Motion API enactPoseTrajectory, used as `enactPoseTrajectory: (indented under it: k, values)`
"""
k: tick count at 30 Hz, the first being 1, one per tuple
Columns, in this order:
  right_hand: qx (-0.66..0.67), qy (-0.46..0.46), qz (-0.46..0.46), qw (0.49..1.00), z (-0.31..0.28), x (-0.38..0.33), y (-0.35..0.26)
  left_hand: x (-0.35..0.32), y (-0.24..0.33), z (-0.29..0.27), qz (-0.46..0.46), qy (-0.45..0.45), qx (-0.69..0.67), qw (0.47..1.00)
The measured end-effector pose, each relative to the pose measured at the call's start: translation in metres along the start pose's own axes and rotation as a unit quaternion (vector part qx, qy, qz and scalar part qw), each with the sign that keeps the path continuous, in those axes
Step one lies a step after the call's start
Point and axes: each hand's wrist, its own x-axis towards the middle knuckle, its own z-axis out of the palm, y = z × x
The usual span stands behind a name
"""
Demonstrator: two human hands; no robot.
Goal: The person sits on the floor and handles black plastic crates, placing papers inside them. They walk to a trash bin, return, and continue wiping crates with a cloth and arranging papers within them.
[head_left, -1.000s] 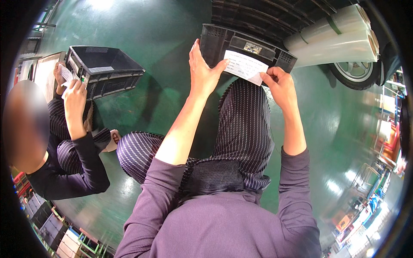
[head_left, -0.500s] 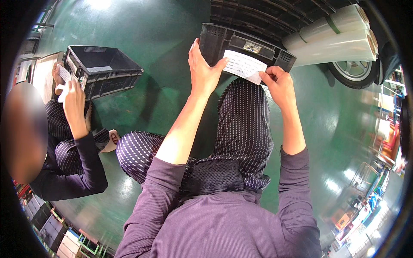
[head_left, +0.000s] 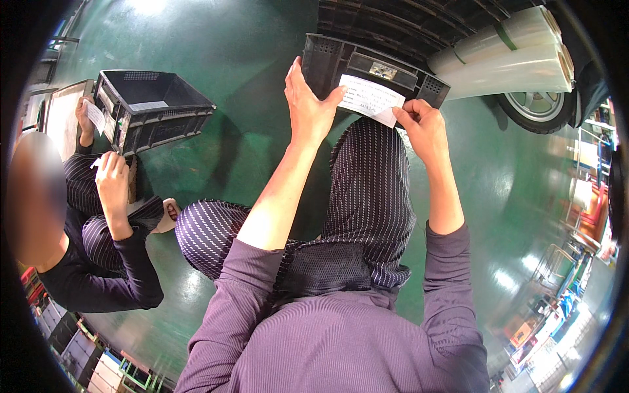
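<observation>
A white paper label (head_left: 371, 100) with lines of writing lies against the front of a black plastic crate (head_left: 320, 62). My right hand (head_left: 422, 124) is closed in a pinch on the label's right corner. Beside the crate's left end is my left hand (head_left: 308, 108), its fingers stretched upward and its thumb touching the label's left edge. Most of the crate's near side is hidden by the label and my hands. My raised knee (head_left: 371, 164), in dark striped trousers, is just below the label.
To the left, a seated co-worker (head_left: 105, 268) holds a white paper slip (head_left: 95, 118) by another black crate (head_left: 167, 118). Clear plastic film rolls (head_left: 504, 59) lie at upper right above a wheel (head_left: 537, 108). A dark slatted structure (head_left: 393, 16) stands behind my crate.
My hands and the label stay nearly in place. The co-worker's nearer hand has moved down, away from the paper slip, which the other hand holds.
</observation>
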Motion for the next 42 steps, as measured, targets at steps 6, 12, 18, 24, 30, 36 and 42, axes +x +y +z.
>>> enactPoseTrajectory:
  k: [6,12,18,24,30,36,42]
  values:
    - [-0.002,-0.003,0.013,1.000,-0.001,0.000,-0.003,0.001,0.000,0.000,0.000,-0.013,-0.019,1.000]
    - [-0.029,0.022,-0.010,0.999,0.005,0.001,0.001,-0.001,0.002,0.004,0.003,0.014,0.006,1.000]
    - [-0.051,0.052,-0.024,0.997,0.011,0.000,0.002,-0.001,0.003,0.004,-0.002,0.015,0.005,1.000]
    - [-0.105,0.086,-0.017,0.991,0.018,-0.004,-0.002,-0.003,0.000,0.005,0.007,0.021,0.005,1.000]
    - [-0.183,0.132,-0.012,0.974,0.025,-0.006,-0.013,-0.002,-0.001,0.005,0.015,0.025,-0.002,1.000]
    - [-0.265,0.165,0.005,0.950,0.035,-0.008,-0.021,-0.003,-0.001,0.004,0.011,0.010,-0.022,1.000]
    - [-0.271,0.172,0.046,0.946,0.035,-0.011,-0.025,-0.004,0.000,0.005,0.005,0.002,-0.027,1.000]
